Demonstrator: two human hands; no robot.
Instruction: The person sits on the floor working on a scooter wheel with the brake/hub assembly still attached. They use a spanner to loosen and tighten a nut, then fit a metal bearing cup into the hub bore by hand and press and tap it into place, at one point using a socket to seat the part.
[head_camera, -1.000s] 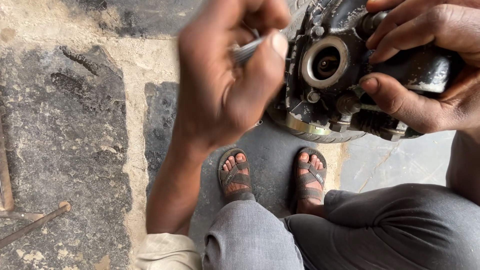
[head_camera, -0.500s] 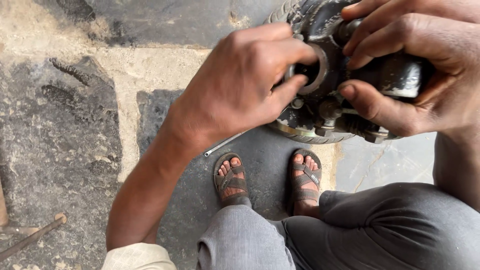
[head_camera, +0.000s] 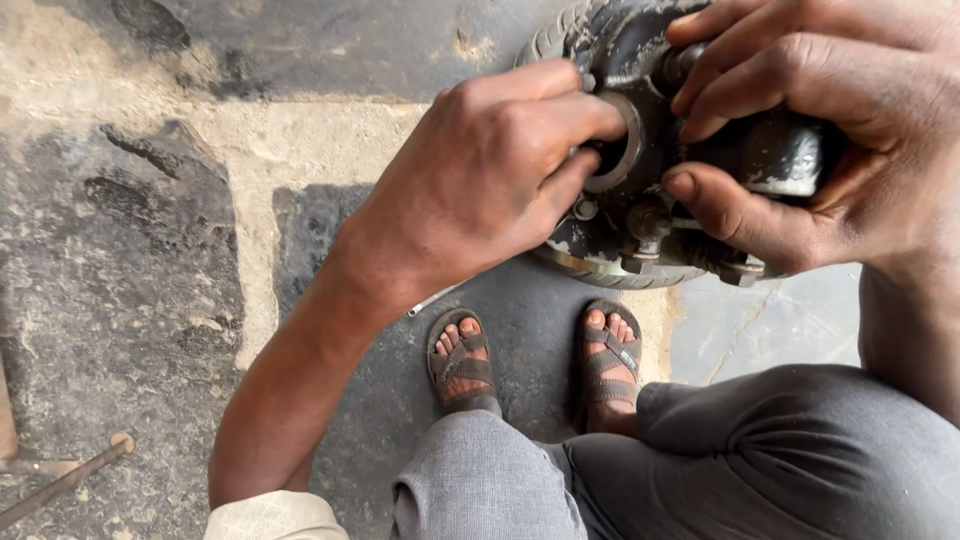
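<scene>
Head view, looking straight down: the right hand (head_camera: 850, 150) clamps a dark, greasy metal housing (head_camera: 640, 200) up in the air above the sandalled feet (head_camera: 465, 360), fingers wrapped tight round its side. The left hand (head_camera: 490, 180) presses against the round metal ring (head_camera: 625, 145) on its face, fingertips curled in at the opening. A thin tool (head_camera: 432, 300) peeks out beneath the left wrist. Stone floor (head_camera: 120, 250) below.

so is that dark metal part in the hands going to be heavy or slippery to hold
The metal part is probably heavy for its size: it looks like thick cast metal with bolts. It may be a bit slippery, since its surface looks dark and greasy. The right hand wraps it firmly while the left hand works at its ring.
</scene>
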